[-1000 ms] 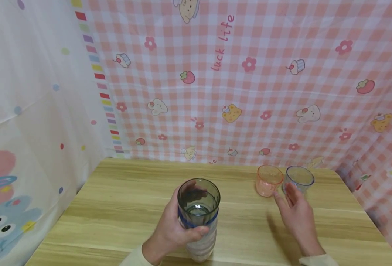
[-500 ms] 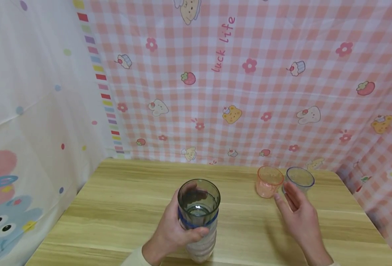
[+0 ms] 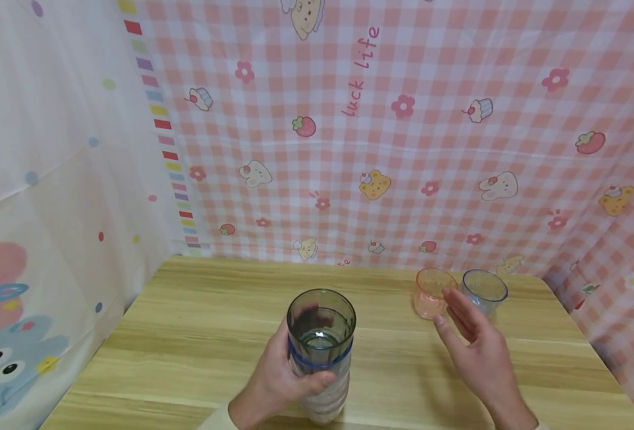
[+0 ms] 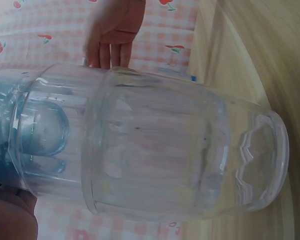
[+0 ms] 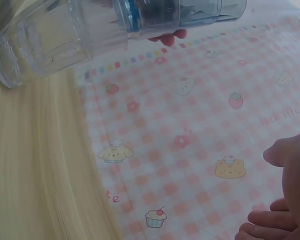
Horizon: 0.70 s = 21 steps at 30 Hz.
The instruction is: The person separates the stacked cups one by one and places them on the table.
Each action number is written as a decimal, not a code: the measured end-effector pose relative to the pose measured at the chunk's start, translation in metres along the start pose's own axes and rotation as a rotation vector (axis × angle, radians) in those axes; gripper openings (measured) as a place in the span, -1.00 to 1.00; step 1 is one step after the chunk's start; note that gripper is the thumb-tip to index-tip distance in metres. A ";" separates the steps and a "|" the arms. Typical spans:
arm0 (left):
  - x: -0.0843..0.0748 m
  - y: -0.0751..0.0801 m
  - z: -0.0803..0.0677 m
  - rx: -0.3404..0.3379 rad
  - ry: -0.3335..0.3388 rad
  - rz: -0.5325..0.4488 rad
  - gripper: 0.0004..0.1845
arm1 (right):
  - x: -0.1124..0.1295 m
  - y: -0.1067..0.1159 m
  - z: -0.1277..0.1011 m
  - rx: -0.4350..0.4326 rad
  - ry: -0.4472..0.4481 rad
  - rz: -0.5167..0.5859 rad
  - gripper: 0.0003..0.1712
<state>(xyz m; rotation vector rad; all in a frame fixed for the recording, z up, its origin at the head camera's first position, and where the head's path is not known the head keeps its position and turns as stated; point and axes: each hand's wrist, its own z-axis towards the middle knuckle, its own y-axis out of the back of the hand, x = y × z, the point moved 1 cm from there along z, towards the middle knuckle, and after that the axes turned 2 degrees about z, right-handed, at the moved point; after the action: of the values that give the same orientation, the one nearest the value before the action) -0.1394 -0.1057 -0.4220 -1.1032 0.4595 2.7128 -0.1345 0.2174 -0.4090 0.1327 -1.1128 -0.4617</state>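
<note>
My left hand grips an upright stack of clear plastic cups at the table's near middle, thumb across the front. A smoky grey cup tops it, and a blue band shows just beneath its lower part. From the side, in the left wrist view, the nested clear cups fill the picture with their base close to the tabletop. My right hand is raised in front of an orange-tinted cup and a blue-rimmed clear cup, fingers extended and thumb apart, holding nothing. It partly hides both cups.
The wood-grain table backs onto a pink checked cloth. A white dotted cloth hangs on the left, and more checked cloth on the right. The two loose cups stand near the back right edge.
My right hand has shifted slightly left, from before the blue-rimmed cup towards the orange one. The left hand and its cup stack stay in place.
</note>
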 end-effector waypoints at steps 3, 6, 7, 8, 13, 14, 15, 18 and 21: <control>0.000 0.000 -0.001 0.011 0.007 0.006 -0.16 | 0.002 -0.002 -0.001 0.003 0.030 0.022 -0.39; 0.000 0.000 -0.002 0.017 0.030 0.003 -0.19 | 0.005 -0.003 -0.001 0.014 0.043 0.037 -0.40; 0.001 0.001 -0.003 0.018 0.034 0.005 -0.19 | 0.006 -0.004 -0.002 0.018 0.049 0.041 -0.40; 0.001 0.001 -0.003 0.018 0.040 0.009 -0.20 | 0.007 -0.005 -0.002 0.022 0.056 0.044 -0.40; 0.002 0.001 -0.007 0.025 0.080 0.011 -0.22 | 0.015 -0.009 -0.003 0.032 0.090 0.070 -0.42; 0.002 0.001 -0.008 0.026 0.088 0.012 -0.22 | 0.017 -0.010 -0.003 0.037 0.095 0.078 -0.42; 0.002 0.001 -0.008 0.029 0.094 0.012 -0.22 | 0.018 -0.011 -0.003 0.042 0.099 0.088 -0.42; 0.003 0.001 -0.010 0.036 0.114 0.003 -0.21 | 0.024 -0.014 -0.004 0.065 0.116 0.117 -0.42; 0.003 0.001 -0.010 0.038 0.123 -0.003 -0.19 | 0.030 -0.018 -0.004 0.089 0.134 0.146 -0.42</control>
<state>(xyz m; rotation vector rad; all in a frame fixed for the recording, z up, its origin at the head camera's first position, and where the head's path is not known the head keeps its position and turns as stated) -0.1350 -0.1101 -0.4308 -1.2644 0.5248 2.6321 -0.1256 0.1883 -0.3914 0.1567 -1.0040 -0.2696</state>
